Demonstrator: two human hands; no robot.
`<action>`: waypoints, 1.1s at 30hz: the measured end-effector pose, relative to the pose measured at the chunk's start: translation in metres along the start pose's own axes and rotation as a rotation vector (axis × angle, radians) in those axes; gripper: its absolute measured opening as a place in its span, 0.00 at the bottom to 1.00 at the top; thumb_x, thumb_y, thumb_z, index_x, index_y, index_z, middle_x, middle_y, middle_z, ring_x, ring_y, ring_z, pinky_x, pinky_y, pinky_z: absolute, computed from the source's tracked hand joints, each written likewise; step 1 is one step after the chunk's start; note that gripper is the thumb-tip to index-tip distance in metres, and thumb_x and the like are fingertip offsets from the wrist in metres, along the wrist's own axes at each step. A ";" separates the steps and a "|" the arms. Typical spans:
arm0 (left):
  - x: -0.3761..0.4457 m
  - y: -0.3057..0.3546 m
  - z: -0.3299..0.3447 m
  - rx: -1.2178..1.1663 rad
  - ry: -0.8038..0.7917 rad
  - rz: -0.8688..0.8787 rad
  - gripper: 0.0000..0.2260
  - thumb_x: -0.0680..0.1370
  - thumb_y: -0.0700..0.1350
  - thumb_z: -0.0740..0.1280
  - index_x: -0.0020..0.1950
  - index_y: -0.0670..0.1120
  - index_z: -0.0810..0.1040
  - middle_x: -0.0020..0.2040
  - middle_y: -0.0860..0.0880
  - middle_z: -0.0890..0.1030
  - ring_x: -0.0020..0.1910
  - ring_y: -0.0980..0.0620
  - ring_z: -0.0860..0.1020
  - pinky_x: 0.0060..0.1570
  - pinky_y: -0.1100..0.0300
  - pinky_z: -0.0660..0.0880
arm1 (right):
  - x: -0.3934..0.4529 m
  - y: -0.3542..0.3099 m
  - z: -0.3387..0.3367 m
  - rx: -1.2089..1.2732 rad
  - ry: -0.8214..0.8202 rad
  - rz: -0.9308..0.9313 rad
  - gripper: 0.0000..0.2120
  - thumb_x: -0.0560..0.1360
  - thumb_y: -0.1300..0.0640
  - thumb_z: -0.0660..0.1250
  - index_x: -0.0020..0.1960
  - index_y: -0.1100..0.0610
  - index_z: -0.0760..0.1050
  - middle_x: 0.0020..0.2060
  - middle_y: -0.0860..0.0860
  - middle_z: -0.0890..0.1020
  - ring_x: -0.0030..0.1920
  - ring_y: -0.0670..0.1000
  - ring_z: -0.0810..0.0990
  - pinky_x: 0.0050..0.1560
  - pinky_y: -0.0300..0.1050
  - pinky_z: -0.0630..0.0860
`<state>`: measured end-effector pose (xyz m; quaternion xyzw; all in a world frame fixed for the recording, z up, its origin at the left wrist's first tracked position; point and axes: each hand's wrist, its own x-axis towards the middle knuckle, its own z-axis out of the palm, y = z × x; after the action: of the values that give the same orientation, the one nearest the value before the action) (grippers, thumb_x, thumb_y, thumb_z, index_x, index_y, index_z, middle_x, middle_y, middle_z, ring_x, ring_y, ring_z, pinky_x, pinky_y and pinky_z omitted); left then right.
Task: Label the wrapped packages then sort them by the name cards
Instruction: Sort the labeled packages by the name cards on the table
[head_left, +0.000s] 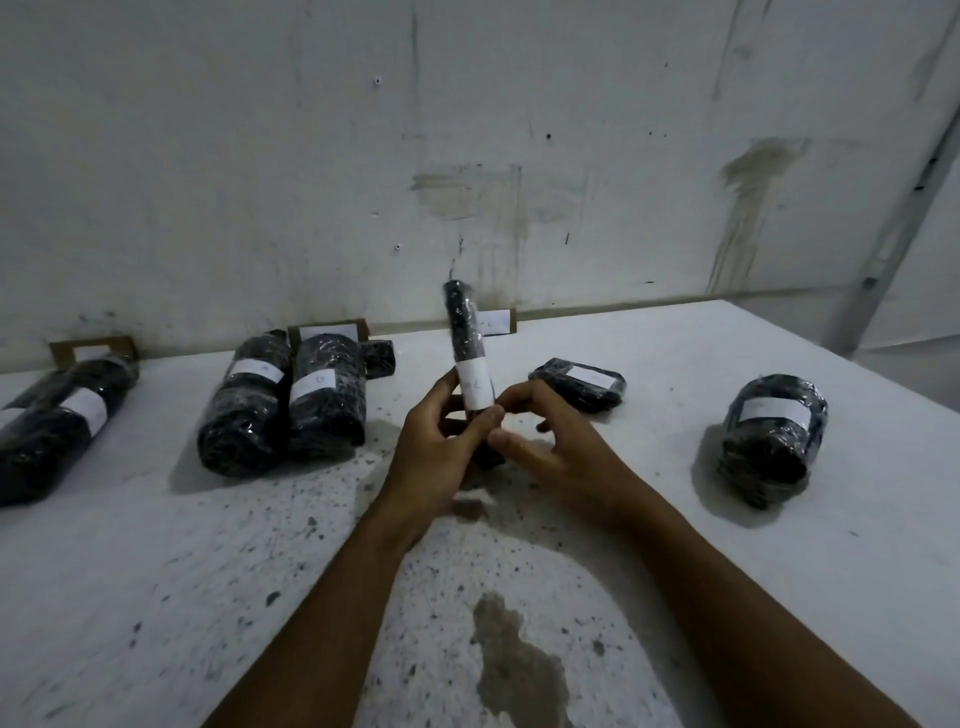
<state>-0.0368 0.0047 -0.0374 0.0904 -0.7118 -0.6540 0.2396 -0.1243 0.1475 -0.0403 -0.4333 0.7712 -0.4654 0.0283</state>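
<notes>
I see my left hand (441, 447) curled round the lower part of a slim black wrapped package (464, 332), holding it nearly upright above the bench (156, 597), its top tipped slightly left. A white label (477, 383) runs round the package just above my fingers. My right hand (545, 441) sits just beside it, fingers bent, with the fingertips (511, 400) touching the label's right edge; it has no grip round the package that I can make out. Behind the package, 1 name card (498, 320) leans against the wall (467, 130); 2 more cards stand further left (332, 332) (93, 349). On the bench, 2 labelled packages (244, 405) (324, 397) lie side by side, touching, left of my hands. A long package (62, 426) lies at the far left. A flat package (579, 383) lies just right of my right hand, and a thick roll (769, 439) lies well apart on the right. I cannot read the writing on any label.
</notes>
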 end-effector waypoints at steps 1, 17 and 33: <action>-0.001 -0.001 0.002 0.038 0.009 0.011 0.24 0.78 0.48 0.73 0.73 0.56 0.72 0.56 0.54 0.83 0.49 0.56 0.84 0.42 0.59 0.83 | 0.001 0.002 -0.003 -0.081 0.056 -0.023 0.12 0.79 0.43 0.67 0.59 0.47 0.76 0.55 0.40 0.79 0.60 0.41 0.76 0.59 0.39 0.71; -0.001 -0.007 0.006 0.188 0.100 0.088 0.24 0.73 0.50 0.79 0.67 0.52 0.78 0.52 0.56 0.83 0.46 0.57 0.81 0.39 0.54 0.84 | 0.009 0.058 -0.028 -0.508 0.403 0.413 0.21 0.77 0.49 0.67 0.68 0.53 0.70 0.67 0.53 0.72 0.67 0.56 0.69 0.66 0.55 0.66; 0.006 -0.010 0.003 0.077 0.206 0.044 0.15 0.79 0.47 0.73 0.64 0.53 0.74 0.53 0.51 0.82 0.48 0.50 0.84 0.40 0.52 0.82 | 0.008 0.034 -0.035 -0.077 0.513 0.240 0.38 0.69 0.67 0.77 0.75 0.56 0.66 0.64 0.50 0.66 0.64 0.49 0.73 0.67 0.40 0.73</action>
<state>-0.0452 0.0032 -0.0461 0.1507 -0.7099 -0.6079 0.3222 -0.1664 0.1723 -0.0430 -0.2077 0.8160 -0.5236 -0.1295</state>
